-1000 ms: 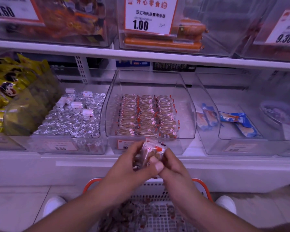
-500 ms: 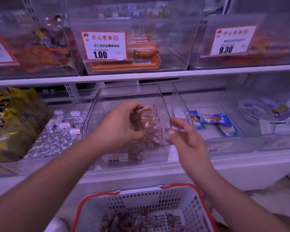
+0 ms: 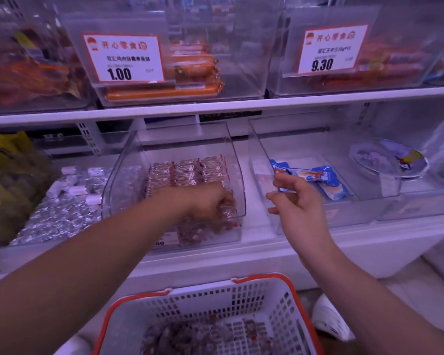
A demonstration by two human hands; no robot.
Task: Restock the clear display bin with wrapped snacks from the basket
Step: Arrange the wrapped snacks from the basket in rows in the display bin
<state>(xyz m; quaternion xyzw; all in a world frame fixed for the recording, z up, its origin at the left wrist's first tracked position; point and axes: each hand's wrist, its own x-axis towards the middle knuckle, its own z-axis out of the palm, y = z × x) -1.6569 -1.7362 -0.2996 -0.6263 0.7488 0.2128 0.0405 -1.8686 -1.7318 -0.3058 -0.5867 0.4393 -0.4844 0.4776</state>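
Head view: left hand [image 3: 210, 203] down inside clear display bin [image 3: 237, 175] at 12 o'clock, fingers curled round wrapped snacks [image 3: 227, 212] at front rows. Right hand [image 3: 299, 201] hangs loose, holding nothing, at 1 o'clock. Basket [image 3: 215, 301] at 6 o'clock holds more. Snacks look light, crinkly, slippery; best pinched across middle.

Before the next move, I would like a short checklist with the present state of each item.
1. Left hand inside the clear display bin: ok.
2. Left grip on wrapped snacks: ok, fingers curled on them.
3. Right hand free, outside the bin: ok.
4. Rows of snacks at the back undisturbed: ok.
5. Basket below holds more snacks: ok.
6. Room at the bin front: cannot tell.
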